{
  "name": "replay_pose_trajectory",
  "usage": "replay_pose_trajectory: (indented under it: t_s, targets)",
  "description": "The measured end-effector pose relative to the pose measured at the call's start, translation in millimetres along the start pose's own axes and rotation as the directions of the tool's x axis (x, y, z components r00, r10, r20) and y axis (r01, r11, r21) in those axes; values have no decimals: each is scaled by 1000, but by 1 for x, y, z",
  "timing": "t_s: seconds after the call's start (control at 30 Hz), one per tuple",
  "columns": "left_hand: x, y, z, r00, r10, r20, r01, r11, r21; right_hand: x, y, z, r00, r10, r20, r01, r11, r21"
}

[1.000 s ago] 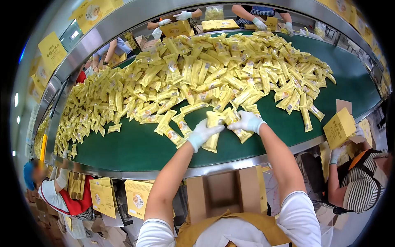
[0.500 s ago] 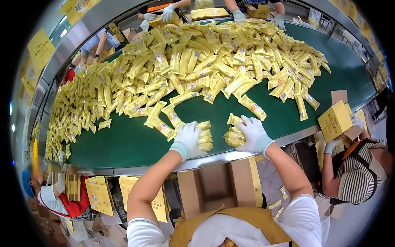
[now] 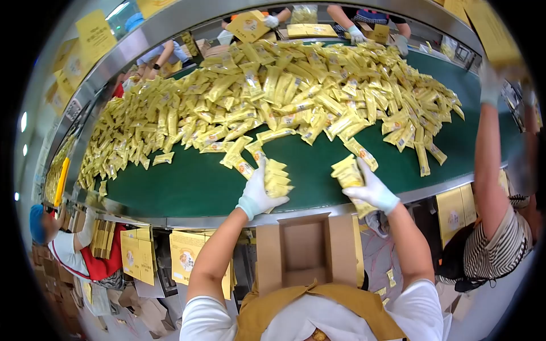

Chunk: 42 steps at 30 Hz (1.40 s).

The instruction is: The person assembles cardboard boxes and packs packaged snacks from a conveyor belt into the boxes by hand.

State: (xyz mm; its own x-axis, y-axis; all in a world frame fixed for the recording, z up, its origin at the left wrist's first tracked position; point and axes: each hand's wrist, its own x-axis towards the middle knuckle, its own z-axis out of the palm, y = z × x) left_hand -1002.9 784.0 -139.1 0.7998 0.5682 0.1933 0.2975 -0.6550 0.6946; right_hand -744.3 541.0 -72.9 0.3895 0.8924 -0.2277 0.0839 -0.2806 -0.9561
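Observation:
My left hand [image 3: 259, 192], in a white glove, is closed on a stack of yellow wrapped snack packets [image 3: 277, 181] at the belt's near edge. My right hand [image 3: 372, 192], gloved too, grips a second stack of packets [image 3: 348, 173], tilted with its lower end past the metal edge. An open cardboard box [image 3: 307, 244] stands right in front of my body, below the gap between my hands. Loose packets [image 3: 244, 168] lie just beyond my left hand, and another packet [image 3: 361, 153] lies just beyond my right.
A large heap of yellow packets [image 3: 273, 91] covers much of the green belt [image 3: 199, 187]. At right, a co-worker in stripes lifts a yellow carton [image 3: 500, 34]. Folded cartons [image 3: 187, 258] stand below the edge at left. Other gloved workers are across the belt.
My hands have moved farther apart, each with its packets, and the right stack has tilted. The co-worker on the right has raised a carton high. The view has shifted slightly.

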Motion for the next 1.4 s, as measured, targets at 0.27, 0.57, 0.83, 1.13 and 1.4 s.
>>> replay_pose_trajectory:
  t_s: [0.27,0.57,0.83,1.13,1.4]
  targets:
    - [-62,20,-69,999,-40,-14,12,587,-809,-83,-102,92,820,-68,569,564,272,-780]
    - [-102,97,-27,919,337,206,-127,745,-655,-44,10,195,634,390,668,625,249,-739]
    - [-109,118,15,850,507,140,-525,800,289,-41,216,239,712,-209,671,659,530,-534]
    - [-120,104,52,922,352,163,-371,674,639,-60,191,261,958,8,287,227,590,-775]
    - [-119,100,63,936,166,310,-341,640,688,-32,283,303,973,-39,229,222,434,-873]
